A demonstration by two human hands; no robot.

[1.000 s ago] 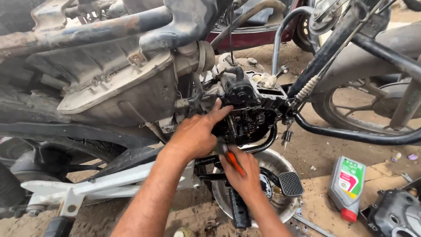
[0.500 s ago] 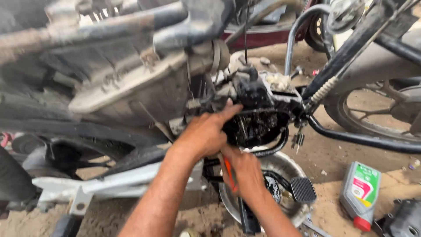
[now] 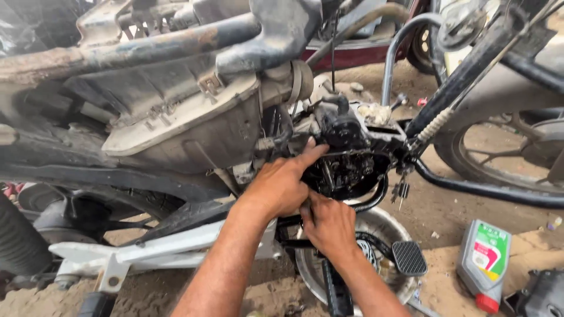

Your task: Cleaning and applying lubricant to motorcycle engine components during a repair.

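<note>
A stripped motorcycle stands side-on in front of me, its open, oily engine (image 3: 352, 167) at centre. My left hand (image 3: 279, 185) rests on the engine's left side, with the index finger stretched onto the dark upper part. Just below it, my right hand (image 3: 329, 226) is closed around a tool, thumb up, at the bottom edge of the open engine. The left hand hides most of that tool; only a short dark piece shows between the two hands.
A metal basin (image 3: 385, 226) sits on the dirt under the engine, beside a black foot pedal (image 3: 409, 258). A grey oil bottle (image 3: 484, 264) with a green label and red cap lies at lower right. Another wheel (image 3: 499, 158) stands right, and the dusty air box (image 3: 188, 117) left.
My right hand has moved up tight under the left hand, and the orange tool handle seen earlier is now hidden. The view has shifted slightly; the left hand stays on the engine.
</note>
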